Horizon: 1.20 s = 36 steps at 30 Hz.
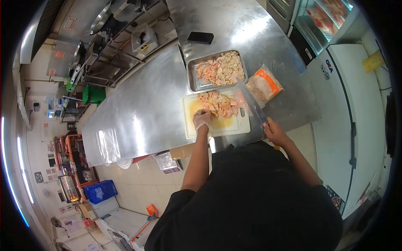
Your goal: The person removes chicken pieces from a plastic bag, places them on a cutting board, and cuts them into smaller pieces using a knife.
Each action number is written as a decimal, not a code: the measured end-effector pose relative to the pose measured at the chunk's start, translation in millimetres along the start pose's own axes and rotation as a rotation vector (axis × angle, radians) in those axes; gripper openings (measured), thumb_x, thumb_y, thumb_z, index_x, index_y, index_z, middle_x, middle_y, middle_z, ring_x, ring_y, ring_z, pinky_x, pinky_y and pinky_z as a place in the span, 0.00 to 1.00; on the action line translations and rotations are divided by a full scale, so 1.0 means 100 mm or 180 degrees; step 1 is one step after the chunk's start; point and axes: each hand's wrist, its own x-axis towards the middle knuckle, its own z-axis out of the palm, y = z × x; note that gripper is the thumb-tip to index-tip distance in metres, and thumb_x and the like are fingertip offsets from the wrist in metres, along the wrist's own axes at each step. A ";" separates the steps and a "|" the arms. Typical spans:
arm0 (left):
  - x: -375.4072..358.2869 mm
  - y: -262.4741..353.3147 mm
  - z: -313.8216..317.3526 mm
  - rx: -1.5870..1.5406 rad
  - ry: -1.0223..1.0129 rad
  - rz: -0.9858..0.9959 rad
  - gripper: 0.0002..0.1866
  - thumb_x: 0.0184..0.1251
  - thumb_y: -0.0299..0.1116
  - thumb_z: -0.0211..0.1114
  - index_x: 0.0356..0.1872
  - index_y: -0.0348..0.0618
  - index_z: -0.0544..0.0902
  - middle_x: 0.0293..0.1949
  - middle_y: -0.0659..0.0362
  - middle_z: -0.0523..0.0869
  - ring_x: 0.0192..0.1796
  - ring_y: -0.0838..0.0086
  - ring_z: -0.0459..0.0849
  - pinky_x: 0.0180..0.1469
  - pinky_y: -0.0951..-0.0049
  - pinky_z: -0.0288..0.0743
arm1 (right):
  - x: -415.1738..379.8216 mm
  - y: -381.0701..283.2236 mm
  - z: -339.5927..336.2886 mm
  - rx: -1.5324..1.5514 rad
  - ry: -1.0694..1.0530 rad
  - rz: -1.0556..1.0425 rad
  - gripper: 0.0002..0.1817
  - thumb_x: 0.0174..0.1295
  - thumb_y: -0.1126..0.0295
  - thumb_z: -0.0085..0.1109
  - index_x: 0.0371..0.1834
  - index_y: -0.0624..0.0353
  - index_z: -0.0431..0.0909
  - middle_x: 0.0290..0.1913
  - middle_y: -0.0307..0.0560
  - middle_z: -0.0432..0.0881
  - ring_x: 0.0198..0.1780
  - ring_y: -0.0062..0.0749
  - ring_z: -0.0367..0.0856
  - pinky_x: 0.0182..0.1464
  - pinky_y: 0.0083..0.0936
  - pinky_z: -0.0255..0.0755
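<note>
My right hand is wrapped round the handle of a large knife, whose broad blade points up and away over the right side of the board. In a clear plastic glove, my left hand has its fingers curled against the near left edge of a heap of raw chicken pieces. The heap lies on a white cutting board wet with yellowish juice. Behind the board stands a metal tray of cut chicken. A plastic bag with an orange label lies right of the tray.
A black phone rests on the steel table beyond the tray. To the right stands a white fridge. Shelving with pans and a clear plastic tub lines the far left side. A scale-like box sits below the table's near edge.
</note>
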 end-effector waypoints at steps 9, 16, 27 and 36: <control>-0.02 0.17 -0.07 0.0405 0.0020 0.0159 0.19 0.55 0.46 0.66 0.39 0.41 0.87 0.38 0.48 0.88 0.45 0.57 0.87 0.52 0.62 0.78 | 0.12 -0.07 0.17 -0.0118 -0.0311 -0.0091 0.12 0.72 0.66 0.48 0.36 0.65 0.63 0.23 0.62 0.75 0.28 0.60 0.76 0.31 0.45 0.65; 0.13 -0.18 -0.04 0.0291 -0.0161 0.0179 0.16 0.57 0.42 0.68 0.39 0.40 0.85 0.35 0.50 0.87 0.39 0.61 0.85 0.47 0.64 0.78 | 0.18 -0.12 0.23 -0.0090 -0.0477 0.0007 0.12 0.72 0.65 0.48 0.37 0.65 0.64 0.24 0.65 0.74 0.29 0.64 0.75 0.31 0.47 0.64; -0.07 -0.54 -0.42 -0.2319 -0.1440 -0.0961 0.19 0.62 0.43 0.73 0.45 0.40 0.82 0.30 0.63 0.84 0.27 0.81 0.79 0.30 0.82 0.74 | 0.32 -0.37 0.50 -0.0608 -0.0765 -0.0347 0.12 0.73 0.64 0.47 0.39 0.65 0.65 0.27 0.66 0.77 0.34 0.66 0.77 0.35 0.51 0.67; -0.04 -0.54 -0.67 -0.0723 -0.0739 -0.0748 0.30 0.46 0.46 0.83 0.43 0.35 0.78 0.32 0.57 0.83 0.32 0.74 0.82 0.33 0.75 0.78 | 0.71 -0.64 1.41 -0.1909 -0.1651 -0.0119 0.12 0.72 0.65 0.44 0.47 0.65 0.69 0.35 0.66 0.82 0.41 0.61 0.82 0.44 0.53 0.73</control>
